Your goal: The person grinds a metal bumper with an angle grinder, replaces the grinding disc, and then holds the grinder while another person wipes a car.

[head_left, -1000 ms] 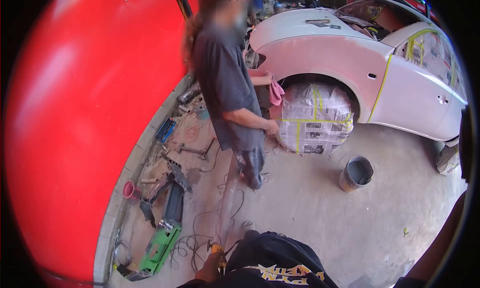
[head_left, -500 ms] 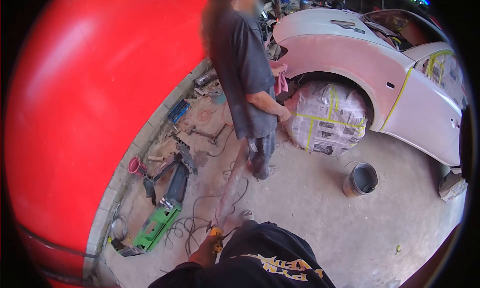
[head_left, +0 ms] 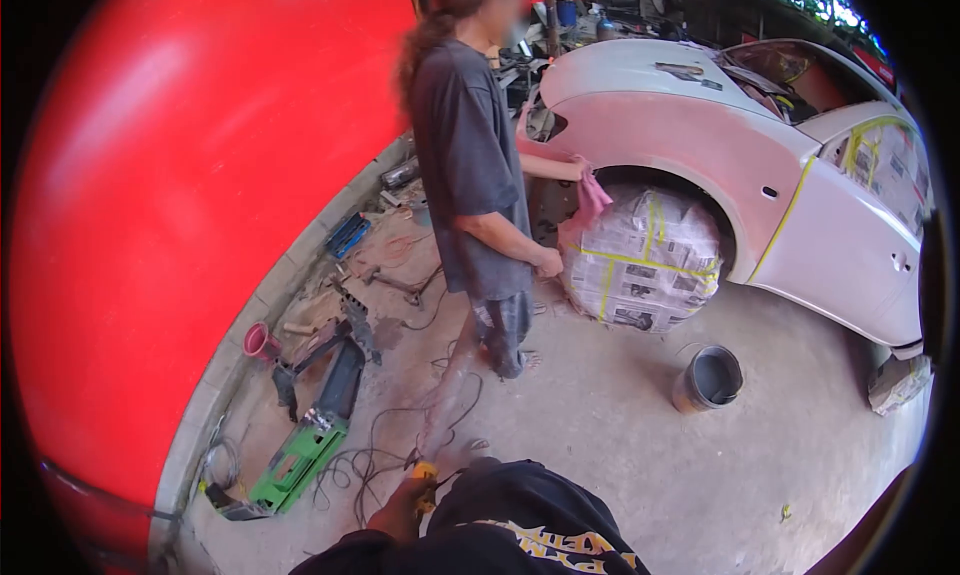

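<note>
My left hand (head_left: 400, 507) is closed around a yellow tool (head_left: 425, 478) with a dark end, low in the view beside my dark shirt. Its exact kind is too small to make out. Black cable (head_left: 372, 467) lies in loops on the floor close by. My right hand is out of view; only a dark strip that may be my arm shows at the lower right edge. Ahead of me stands a co-worker (head_left: 465, 165) in a dark shirt, holding a pink cloth (head_left: 590, 197) by the front wheel arch of a car.
The white and pink car (head_left: 720, 125) has a newspaper-wrapped wheel (head_left: 640, 265) with yellow tape. A bucket (head_left: 712, 377) stands on the concrete. A green floor jack (head_left: 300, 465), a pink cup (head_left: 261, 342) and a blue tray (head_left: 348, 236) lie along the kerb by the red wall (head_left: 230, 145).
The co-worker's hand has moved the pink cloth right, up to the wheel arch. My view has tilted slightly, so the scene sits a little lower. My left hand still holds the yellow tool.
</note>
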The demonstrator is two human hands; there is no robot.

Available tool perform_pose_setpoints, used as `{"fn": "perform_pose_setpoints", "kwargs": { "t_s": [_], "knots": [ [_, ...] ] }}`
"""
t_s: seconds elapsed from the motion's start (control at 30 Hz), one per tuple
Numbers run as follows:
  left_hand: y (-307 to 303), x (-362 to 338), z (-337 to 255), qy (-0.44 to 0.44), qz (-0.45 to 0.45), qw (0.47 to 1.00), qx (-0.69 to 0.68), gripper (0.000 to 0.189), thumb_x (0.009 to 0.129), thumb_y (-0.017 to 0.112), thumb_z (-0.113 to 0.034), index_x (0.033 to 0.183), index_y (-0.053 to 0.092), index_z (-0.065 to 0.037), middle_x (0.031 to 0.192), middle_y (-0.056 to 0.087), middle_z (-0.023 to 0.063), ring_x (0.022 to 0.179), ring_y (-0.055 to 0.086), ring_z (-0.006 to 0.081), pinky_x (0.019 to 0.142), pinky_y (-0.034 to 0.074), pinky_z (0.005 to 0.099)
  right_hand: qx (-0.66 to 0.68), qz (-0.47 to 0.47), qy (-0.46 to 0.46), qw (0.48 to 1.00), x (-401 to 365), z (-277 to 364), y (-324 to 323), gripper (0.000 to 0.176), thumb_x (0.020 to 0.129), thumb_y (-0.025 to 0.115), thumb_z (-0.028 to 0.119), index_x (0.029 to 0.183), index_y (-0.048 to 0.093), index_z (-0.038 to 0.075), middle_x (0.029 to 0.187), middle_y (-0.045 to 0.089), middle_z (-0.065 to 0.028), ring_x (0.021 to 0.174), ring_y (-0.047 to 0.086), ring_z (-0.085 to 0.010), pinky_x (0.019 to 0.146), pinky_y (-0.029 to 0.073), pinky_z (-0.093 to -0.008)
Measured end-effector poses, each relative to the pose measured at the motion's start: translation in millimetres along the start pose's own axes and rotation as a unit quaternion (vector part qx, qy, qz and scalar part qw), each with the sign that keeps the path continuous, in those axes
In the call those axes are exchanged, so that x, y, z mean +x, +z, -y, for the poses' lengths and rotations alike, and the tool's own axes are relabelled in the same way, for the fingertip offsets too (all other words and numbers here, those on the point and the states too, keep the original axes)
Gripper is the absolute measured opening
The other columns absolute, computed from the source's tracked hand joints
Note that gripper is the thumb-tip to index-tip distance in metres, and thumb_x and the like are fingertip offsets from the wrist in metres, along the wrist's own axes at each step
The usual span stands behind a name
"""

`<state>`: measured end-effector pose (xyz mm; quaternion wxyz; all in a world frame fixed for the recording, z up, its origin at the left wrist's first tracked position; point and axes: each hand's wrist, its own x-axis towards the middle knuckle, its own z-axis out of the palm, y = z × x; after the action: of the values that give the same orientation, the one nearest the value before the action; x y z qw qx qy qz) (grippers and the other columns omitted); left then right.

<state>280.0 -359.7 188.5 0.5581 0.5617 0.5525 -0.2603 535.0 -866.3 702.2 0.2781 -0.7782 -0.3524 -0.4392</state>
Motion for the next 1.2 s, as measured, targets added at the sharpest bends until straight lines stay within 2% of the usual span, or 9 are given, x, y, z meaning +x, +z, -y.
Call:
{"fn": "perform_pose_setpoints", "kwargs": {
  "t_s": [0.3,0.5,0.7,0.77,0.83,0.87,0.97,1.07,1.2],
  "knots": [
    [7.7,-33.8,-7.7,0.044,-0.003,0.999,-0.016,0.023,0.082,0.07,-0.023,0.098,0.066,-0.008,0.077,0.064,0.0054,0.068,0.062,0.0191,0.063,0.048,0.0303,-0.063,-0.232,-0.028,0.97,-16.2,-4.9,-87.4,0.059,0.102,0.035,0.042,0.143,0.042,0.0,0.146,0.044,-0.017,0.137,0.039,-0.0265,0.113,0.03,-0.041],
    [2.5,-13.3,1.5,0.021,0.029,0.999,-0.002,0.026,0.083,0.069,-0.025,0.103,0.065,-0.008,0.081,0.065,0.0052,0.071,0.062,0.0179,0.065,0.047,0.0302,0.053,-0.204,0.26,0.942,-121.1,-52.1,-44.3,0.059,0.102,0.035,0.043,0.142,0.043,0.0,0.146,0.044,-0.0171,0.137,0.039,-0.0263,0.113,0.03,-0.0408],
    [-9.0,-19.6,4.3,0.01,0.065,0.998,0.007,0.03,0.083,0.069,-0.026,0.107,0.064,-0.008,0.085,0.066,0.0049,0.074,0.062,0.0168,0.068,0.047,0.03,0.156,0.096,0.686,0.704,-398.4,-56.9,111.5,0.058,0.089,0.066,0.043,0.127,0.059,-0.001,0.12,0.065,-0.0117,0.11,0.059,-0.0222,0.096,0.045,-0.0334],
    [-17.8,-26.7,2.9,0.008,0.074,0.997,0.008,0.031,0.084,0.069,-0.027,0.108,0.064,-0.008,0.086,0.066,0.0048,0.075,0.062,0.0165,0.068,0.047,0.0299,0.197,0.149,0.814,0.526,-475.1,-23.2,131.6,0.058,0.084,0.069,0.047,0.123,0.061,0.005,0.109,0.064,-0.0096,0.095,0.06,-0.0244,0.073,0.052,-0.0406],
    [-26.9,-29.5,-1.9,0.006,0.085,0.996,0.014,0.032,0.084,0.069,-0.028,0.109,0.063,-0.008,0.087,0.066,0.0047,0.075,0.063,0.0161,0.069,0.047,0.0299,0.221,0.105,0.891,0.381,-576.2,19.4,147.6,0.059,0.085,0.067,0.043,0.127,0.053,0.005,0.122,0.053,-0.0143,0.111,0.054,-0.0355,0.075,0.053,-0.052],
    [-29.7,-32.0,-3.1,0.004,0.091,0.996,0.017,0.033,0.084,0.069,-0.028,0.11,0.063,-0.008,0.088,0.066,0.0046,0.076,0.063,0.0159,0.069,0.047,0.0299,0.166,0.135,0.913,0.347,-610.2,43.5,149.2,0.051,0.087,0.064,0.038,0.126,0.058,0.006,0.111,0.062,-0.0141,0.089,0.06,-0.0345,0.066,0.053,-0.0517],
    [-35.3,-41.5,-9.5,0.003,0.105,0.994,0.018,0.035,0.085,0.069,-0.029,0.112,0.063,-0.009,0.09,0.067,0.0045,0.077,0.063,0.0153,0.071,0.047,0.0298,0.146,0.233,0.925,0.261,-651.3,121.7,108.6,0.049,0.094,0.051,0.054,0.125,0.06,0.017,0.129,0.056,-0.0127,0.102,0.059,-0.0364,0.068,0.051,-0.0467],
    [-39.4,-56.1,-14.8,0.002,0.134,0.991,0.008,0.036,0.085,0.069,-0.03,0.114,0.062,-0.009,0.092,0.067,0.0043,0.079,0.063,0.0148,0.072,0.047,0.0297,0.171,0.22,0.932,0.233,-663.4,143.7,107.1,0.067,0.088,0.054,0.063,0.138,0.048,0.018,0.135,0.052,-0.0148,0.124,0.05,-0.0394,0.096,0.044,-0.0643],
    [-40.0,-92.5,-20.4,-0.01,0.199,0.979,-0.038,0.039,0.086,0.069,-0.031,0.117,0.062,-0.009,0.095,0.068,0.0042,0.08,0.063,0.014,0.073,0.047,0.0296,0.161,0.261,0.893,0.329,-778.5,113.8,149.0,0.049,0.087,0.063,0.041,0.123,0.059,0.009,0.102,0.061,-0.0139,0.091,0.058,-0.0349,0.07,0.052,-0.0552]
  ]
}}
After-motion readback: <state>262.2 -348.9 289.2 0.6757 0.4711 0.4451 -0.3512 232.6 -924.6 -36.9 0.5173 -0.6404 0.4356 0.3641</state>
